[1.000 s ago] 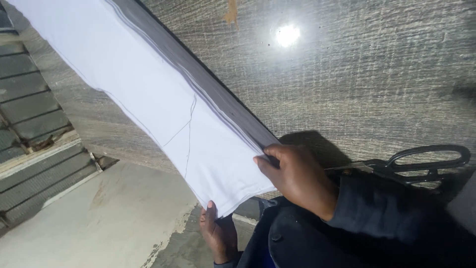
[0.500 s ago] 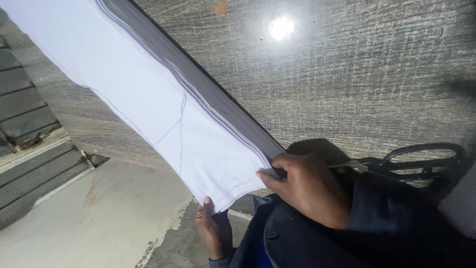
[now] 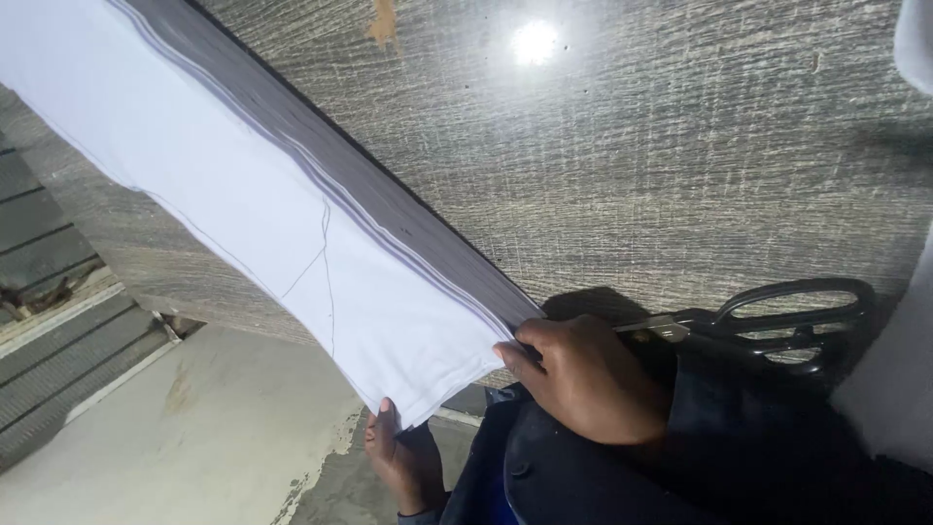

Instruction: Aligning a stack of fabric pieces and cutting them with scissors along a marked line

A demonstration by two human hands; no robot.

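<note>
on table (image 3: pixel 700 146), hands grip cloth (image 3: pixel 292 243)

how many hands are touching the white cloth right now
2: the right hand pinches the white cloth at its grey-striped edge on the table; the left hand holds its lower corner from underneath.

Cloth strip (image 3: pixel 292 243) lying diagonally across table (image 3: pixel 632 165), running from upper left down to near edge. Right hand (image 3: pixel 583 379) resting on cloth's near end at table edge. Left hand (image 3: pixel 398 457) sitting below that end, under table edge. Scissors (image 3: pixel 777 321) lying on table, just right of right hand.
</note>
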